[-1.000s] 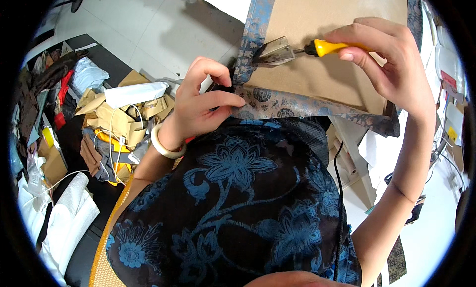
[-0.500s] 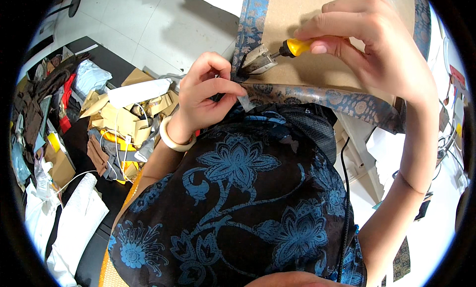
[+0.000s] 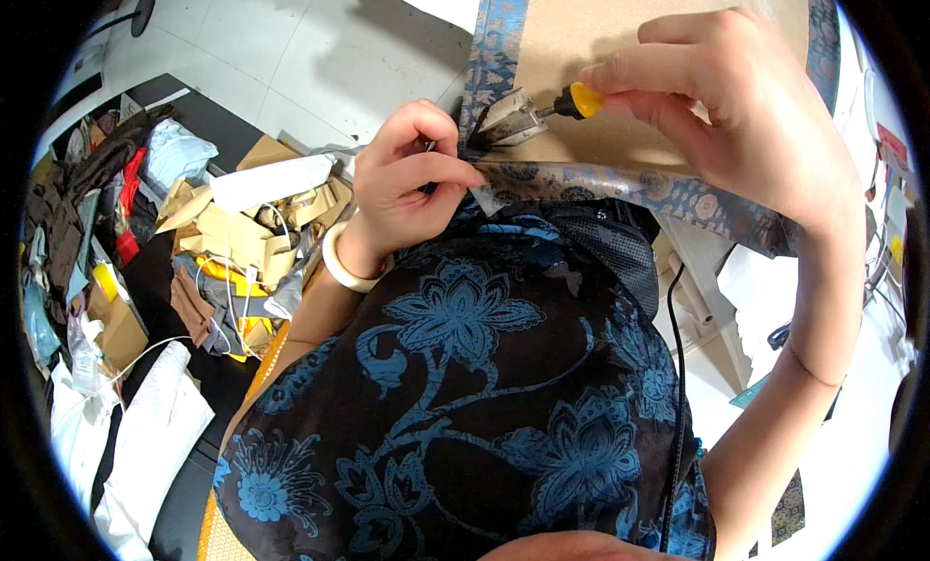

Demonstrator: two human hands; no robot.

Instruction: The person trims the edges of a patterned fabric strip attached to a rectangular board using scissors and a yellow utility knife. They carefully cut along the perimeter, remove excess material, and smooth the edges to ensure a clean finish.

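My right hand (image 3: 722, 106) grips a small tool (image 3: 584, 101) by its yellow-and-black handle. A thin shaft joins the handle to a wedge-shaped metal head (image 3: 513, 121), whose exact kind I cannot make out. This head lies at the near left corner of a brown board (image 3: 620, 106), edged with blue-and-copper floral fabric (image 3: 635, 185). My left hand (image 3: 407, 188) is closed beside that corner, thumb and forefinger pinched together. A small translucent strip (image 3: 487, 201) hangs below these fingertips, against the fabric edge.
To the left, a black table (image 3: 208, 106) carries cardboard scraps (image 3: 242, 236), cables, dark cloth (image 3: 82, 188) and white bags (image 3: 150, 445). Tiled floor (image 3: 320, 57) lies beyond. Patterned blue-and-black cloth (image 3: 465, 387) spreads over my lap. White sheets and cables lie at right.
The tool's head and handle have shifted slightly right and down. My right hand has moved a little lower with it. My left hand keeps its pinch, nearly in place.
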